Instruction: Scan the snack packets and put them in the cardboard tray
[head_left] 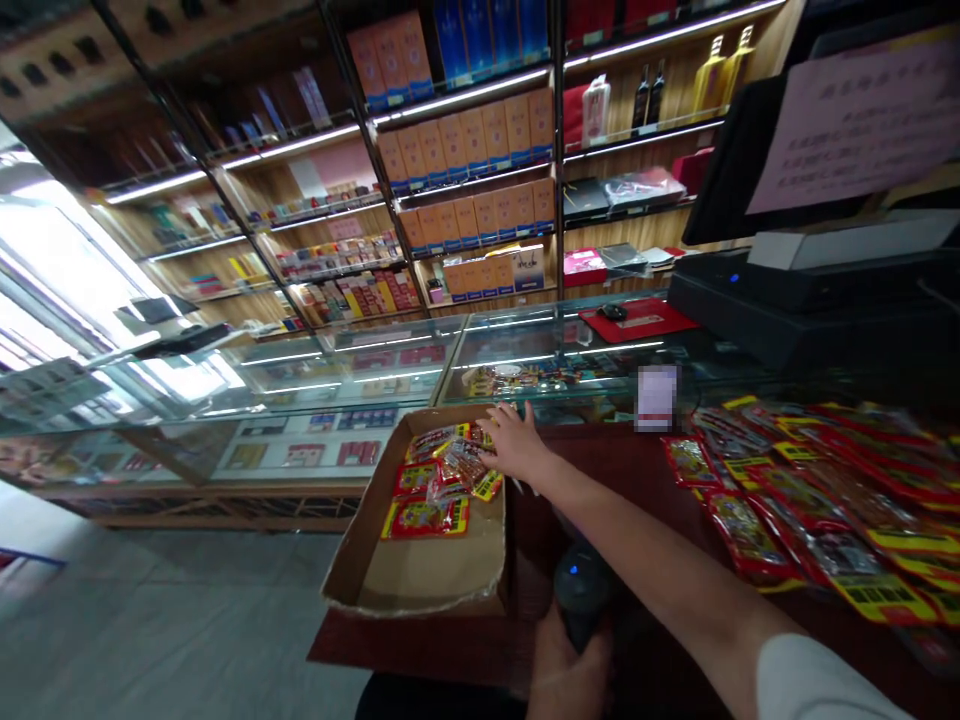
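My right hand [517, 450] reaches over the far right edge of a shallow cardboard box [420, 580]. Its fingers are spread above red and yellow snack packets [427, 515] lying in the box; some fingertips are close to the packets, and I cannot tell whether they touch. At the bottom of the view, my left hand [570, 670] is wrapped round the handle of a dark barcode scanner [581, 585] with a blue light on top. The reaching right forearm passes just right of the scanner.
A heap of similar packets [817, 500] lies to the right on the dark red counter [615, 470]. Behind it runs a glass display case [360, 360]. A monitor [720, 170] stands at upper right, with a mouse [613, 312] on a red mat. Stocked shelves line the back wall.
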